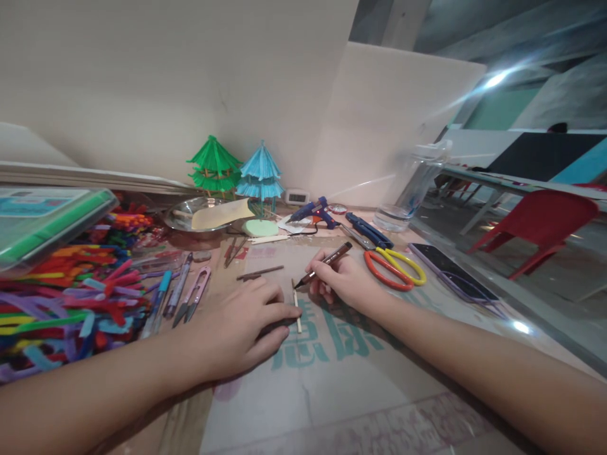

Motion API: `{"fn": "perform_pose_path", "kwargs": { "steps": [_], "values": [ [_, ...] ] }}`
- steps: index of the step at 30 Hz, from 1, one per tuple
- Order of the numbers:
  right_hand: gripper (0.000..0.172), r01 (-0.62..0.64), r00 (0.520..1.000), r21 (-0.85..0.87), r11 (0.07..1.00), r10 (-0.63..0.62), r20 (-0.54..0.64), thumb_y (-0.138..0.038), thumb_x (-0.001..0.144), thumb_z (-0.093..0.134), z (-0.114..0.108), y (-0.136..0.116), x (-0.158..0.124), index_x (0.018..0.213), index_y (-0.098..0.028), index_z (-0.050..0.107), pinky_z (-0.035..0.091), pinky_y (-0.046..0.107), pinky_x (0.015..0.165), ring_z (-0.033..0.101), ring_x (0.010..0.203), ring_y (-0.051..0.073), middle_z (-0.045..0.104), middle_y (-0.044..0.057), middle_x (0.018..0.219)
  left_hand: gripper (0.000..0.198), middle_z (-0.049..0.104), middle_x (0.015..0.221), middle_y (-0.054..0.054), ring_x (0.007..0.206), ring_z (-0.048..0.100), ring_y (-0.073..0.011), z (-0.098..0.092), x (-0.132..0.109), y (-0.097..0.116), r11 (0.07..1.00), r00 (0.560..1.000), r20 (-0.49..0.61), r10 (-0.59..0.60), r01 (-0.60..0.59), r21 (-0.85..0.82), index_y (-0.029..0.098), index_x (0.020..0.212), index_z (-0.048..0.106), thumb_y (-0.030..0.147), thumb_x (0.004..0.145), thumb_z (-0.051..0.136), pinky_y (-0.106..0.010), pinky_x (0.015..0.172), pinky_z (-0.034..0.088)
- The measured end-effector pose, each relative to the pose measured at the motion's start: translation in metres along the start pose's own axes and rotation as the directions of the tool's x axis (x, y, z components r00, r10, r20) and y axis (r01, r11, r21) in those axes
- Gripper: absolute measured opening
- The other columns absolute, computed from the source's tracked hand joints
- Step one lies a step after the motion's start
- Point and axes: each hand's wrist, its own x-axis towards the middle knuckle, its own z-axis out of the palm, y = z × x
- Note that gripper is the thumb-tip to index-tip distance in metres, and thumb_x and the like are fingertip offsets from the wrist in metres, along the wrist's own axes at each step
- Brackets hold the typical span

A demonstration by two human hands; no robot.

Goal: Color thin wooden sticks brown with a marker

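A brown marker (332, 258) is gripped in my right hand (351, 278), tilted so its tip meets the upper part of a thin pale wooden stick (296, 300). The stick's upper end looks darker than the rest. My left hand (249, 322) lies palm down with fingers partly stretched, and its index fingertip presses on the stick from the left. Just beyond that hand is a dark brown stick (260, 272). More dark sticks (234, 251) rest farther back. Beneath both hands spreads a sheet with green printed characters (303, 357).
At left are colourful pipe cleaners (95, 297), a plastic case (52, 221), pens (177, 287) and pink snips (193, 294). Behind stand green (213, 164) and blue (260, 170) paper-roofed towers, a metal dish (177, 218) and a glue gun (315, 212). Scissors (393, 268) and a phone (450, 272) lie right.
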Motion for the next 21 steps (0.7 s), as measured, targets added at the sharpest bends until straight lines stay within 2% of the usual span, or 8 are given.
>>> {"fn": "perform_pose_path", "kwargs": {
  "steps": [4, 11, 17, 21],
  "values": [
    [0.013, -0.024, 0.998, -0.015, 1.0, 0.024, 0.05, -0.03, 0.079, 0.052, 0.0004, -0.0017, -0.0019, 0.072, -0.019, 0.051, 0.031, 0.016, 0.032, 0.042, 0.03, 0.006, 0.058, -0.005, 0.047, 0.029, 0.057, 0.093, -0.006, 0.088, 0.053, -0.0224, 0.0, -0.0007, 0.0003, 1.0, 1.0, 0.007, 0.002, -0.002, -0.007, 0.025, 0.116, 0.064, 0.029, 0.094, 0.045, -0.035, 0.075, 0.043],
    [0.013, 0.008, 1.0, 0.017, 1.0, -0.008, -0.006, -0.03, 0.081, 0.05, 0.0004, 0.0014, 0.0004, 0.075, -0.018, 0.052, 0.033, 0.016, 0.034, 0.044, 0.031, 0.006, 0.059, -0.005, 0.049, 0.03, 0.058, 0.094, -0.007, 0.089, 0.053, -0.0226, 0.0003, -0.0007, -0.0001, 1.0, 1.0, 0.01, -0.006, 0.006, -0.007, 0.025, 0.117, 0.064, 0.03, 0.095, 0.044, -0.036, 0.076, 0.043],
    [0.012, -0.045, 0.997, -0.014, 0.999, 0.046, 0.063, -0.027, 0.079, 0.05, 0.0004, -0.0031, -0.0022, 0.071, -0.018, 0.051, 0.032, 0.015, 0.033, 0.042, 0.031, 0.006, 0.058, -0.005, 0.046, 0.029, 0.057, 0.093, -0.006, 0.087, 0.053, -0.0226, -0.0002, 0.0001, 0.0, 1.0, 1.0, 0.014, -0.002, 0.002, -0.001, 0.025, 0.114, 0.064, 0.03, 0.094, 0.044, -0.036, 0.075, 0.044],
    [0.014, -0.01, 0.999, 0.009, 1.0, 0.01, 0.036, -0.03, 0.08, 0.05, -0.0002, 0.0002, -0.0008, 0.073, -0.018, 0.051, 0.032, 0.015, 0.032, 0.043, 0.03, 0.005, 0.058, -0.005, 0.048, 0.029, 0.057, 0.094, -0.007, 0.087, 0.054, -0.023, 0.0, -0.0003, 0.0001, 1.0, 1.0, 0.007, 0.001, -0.001, -0.004, 0.025, 0.115, 0.064, 0.03, 0.095, 0.043, -0.036, 0.075, 0.044]
  ]
}}
